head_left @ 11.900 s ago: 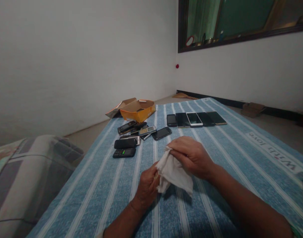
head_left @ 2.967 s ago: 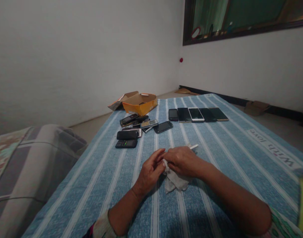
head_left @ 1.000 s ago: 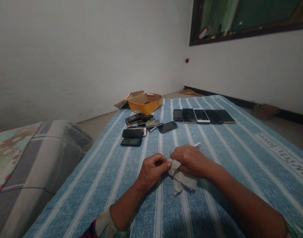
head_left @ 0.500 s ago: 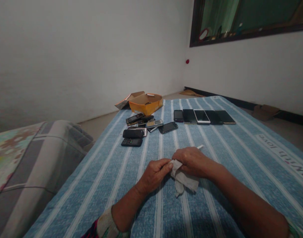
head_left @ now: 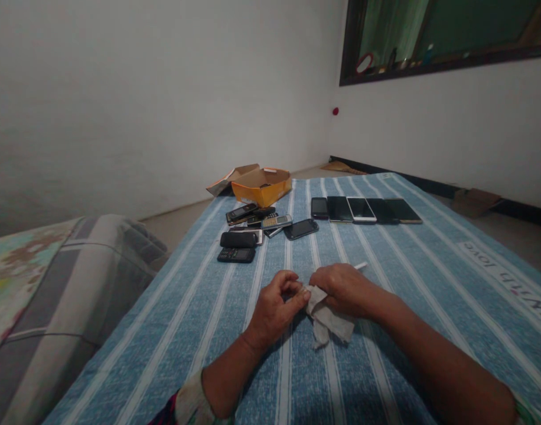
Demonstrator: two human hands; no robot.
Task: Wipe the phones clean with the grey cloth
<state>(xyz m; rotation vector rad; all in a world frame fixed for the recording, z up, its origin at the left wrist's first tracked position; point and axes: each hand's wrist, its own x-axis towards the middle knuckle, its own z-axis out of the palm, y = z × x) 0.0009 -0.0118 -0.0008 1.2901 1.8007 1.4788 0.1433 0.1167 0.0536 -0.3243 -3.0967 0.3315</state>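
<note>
A crumpled white cloth (head_left: 330, 323) hangs from my right hand (head_left: 344, 288), whose fingers are wrapped round it over the bed. Past the knuckles of that hand a slim white end (head_left: 361, 265) sticks out; the rest of it is hidden, so I cannot tell its kind. My left hand (head_left: 273, 307) is close on the left, its fingers curled and its thumb tip against the cloth's edge. A small gap shows between its thumb and forefinger. Whatever lies inside the cloth is out of sight.
Several old mobile phones (head_left: 277, 221) lie in a loose pile ahead, before an open orange cardboard box (head_left: 264, 192). Several smartphones (head_left: 361, 209) form a row at the right. Blue striped fabric (head_left: 199, 330) covers the bed; a grey-draped piece (head_left: 106, 277) stands left.
The forefinger of my left hand has lifted and curled away from the cloth, opening a gap above the thumb. My right hand and the cloth have barely moved.
</note>
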